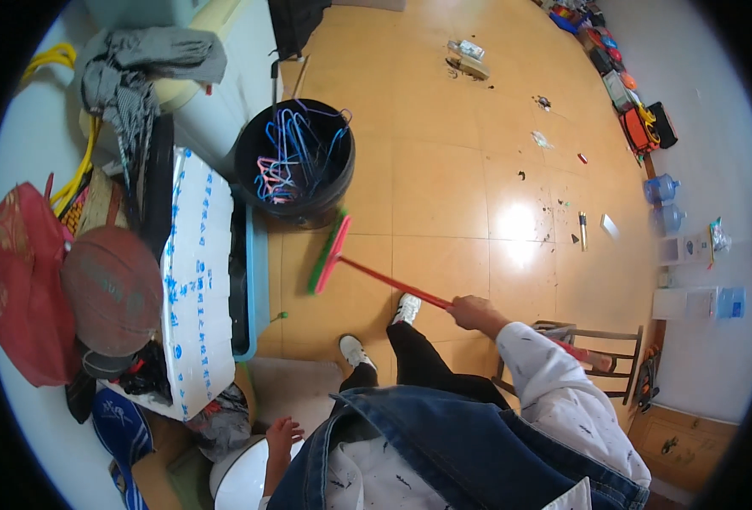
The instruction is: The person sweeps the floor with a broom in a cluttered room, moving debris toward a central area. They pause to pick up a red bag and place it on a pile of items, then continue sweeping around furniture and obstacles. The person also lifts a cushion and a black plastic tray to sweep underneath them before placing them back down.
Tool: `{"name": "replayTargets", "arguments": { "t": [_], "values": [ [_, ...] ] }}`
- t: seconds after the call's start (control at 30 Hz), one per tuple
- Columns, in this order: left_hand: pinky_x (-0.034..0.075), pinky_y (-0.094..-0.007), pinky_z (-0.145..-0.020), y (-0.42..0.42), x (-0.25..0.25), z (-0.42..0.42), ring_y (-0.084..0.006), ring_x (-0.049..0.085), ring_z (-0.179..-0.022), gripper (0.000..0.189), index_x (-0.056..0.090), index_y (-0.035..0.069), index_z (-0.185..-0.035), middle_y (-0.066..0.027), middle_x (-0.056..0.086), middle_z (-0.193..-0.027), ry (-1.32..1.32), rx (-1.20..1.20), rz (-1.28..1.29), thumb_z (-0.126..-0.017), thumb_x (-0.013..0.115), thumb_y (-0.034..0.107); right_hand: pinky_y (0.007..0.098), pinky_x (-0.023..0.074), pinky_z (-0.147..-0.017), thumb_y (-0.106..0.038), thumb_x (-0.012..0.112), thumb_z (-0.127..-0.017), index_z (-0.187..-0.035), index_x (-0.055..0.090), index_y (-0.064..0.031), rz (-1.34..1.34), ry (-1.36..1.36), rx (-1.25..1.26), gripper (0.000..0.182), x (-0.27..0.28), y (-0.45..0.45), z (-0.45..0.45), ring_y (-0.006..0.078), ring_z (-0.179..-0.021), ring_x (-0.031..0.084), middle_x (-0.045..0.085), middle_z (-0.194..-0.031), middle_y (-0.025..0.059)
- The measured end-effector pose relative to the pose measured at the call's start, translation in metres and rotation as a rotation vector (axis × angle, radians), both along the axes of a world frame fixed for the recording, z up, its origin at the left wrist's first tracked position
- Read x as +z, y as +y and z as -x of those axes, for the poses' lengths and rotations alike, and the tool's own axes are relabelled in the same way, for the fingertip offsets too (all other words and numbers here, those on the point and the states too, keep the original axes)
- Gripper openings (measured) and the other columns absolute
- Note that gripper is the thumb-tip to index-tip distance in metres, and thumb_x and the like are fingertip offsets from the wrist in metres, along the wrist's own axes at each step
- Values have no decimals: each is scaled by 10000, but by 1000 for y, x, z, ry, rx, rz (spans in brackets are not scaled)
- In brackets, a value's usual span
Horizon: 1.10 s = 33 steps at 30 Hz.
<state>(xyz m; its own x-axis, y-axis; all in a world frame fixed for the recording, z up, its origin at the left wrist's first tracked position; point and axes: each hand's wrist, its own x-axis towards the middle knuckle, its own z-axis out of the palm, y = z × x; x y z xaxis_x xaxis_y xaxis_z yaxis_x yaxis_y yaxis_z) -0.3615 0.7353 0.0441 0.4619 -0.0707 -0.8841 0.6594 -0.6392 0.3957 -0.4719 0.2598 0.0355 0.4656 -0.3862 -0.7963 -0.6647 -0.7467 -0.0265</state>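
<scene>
My right hand (473, 313) grips the red handle (395, 280) of a broom, out in front of my right side. The broom's head (330, 255), pink with green bristles, is over the tiled floor just below a black bucket (299, 220). A red length shows again past my right sleeve, over a wooden chair (605, 333); the sleeve hides what lies between. Low at my left side, my left hand (283, 437) is empty with its fingers apart, above a white basin (242, 475). My white shoes (406, 309) stand near the handle.
Plastic hangers (293, 150) fill the bucket. A white foam box (201, 287), blue bin (261, 287) and basketball (113, 290) crowd the left. Scattered litter, including a small box (471, 67) and wrapper (541, 139), lies on the floor. Water jugs (663, 189) line the right wall.
</scene>
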Motion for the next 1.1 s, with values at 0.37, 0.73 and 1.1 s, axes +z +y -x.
{"name": "replayTargets", "arguments": {
  "t": [0.37, 0.73, 1.1],
  "values": [
    [485, -273, -624, -26, -73, 2, -193, 598, -735, 285, 517, -18, -1035, -137, 605, -859, -75, -300, -27, -824, 512, 174, 401, 454, -710, -422, 469, -793, -851, 600, -78, 93, 34, -221, 372, -9, -122, 98, 299, -847, 577, 609, -878, 126],
    [485, -251, -610, -238, 8, -101, -171, 606, -662, 235, 525, -32, -1004, -128, 611, -834, 47, -374, 367, -839, 487, 131, 357, 448, -474, -324, 476, -826, -869, 579, -29, 60, -162, -933, 316, 22, -147, 190, 248, -558, 579, 550, -593, 132],
    [471, -227, -525, -290, -44, -206, -161, 599, -633, 248, 510, -16, -1034, -102, 599, -837, 12, -1152, 195, -841, 465, 134, 357, 424, -391, -445, 418, -840, -628, 539, 21, -7, -209, -1877, 526, -13, 236, 176, 236, -410, 535, 523, -495, 149]
  ]
}}
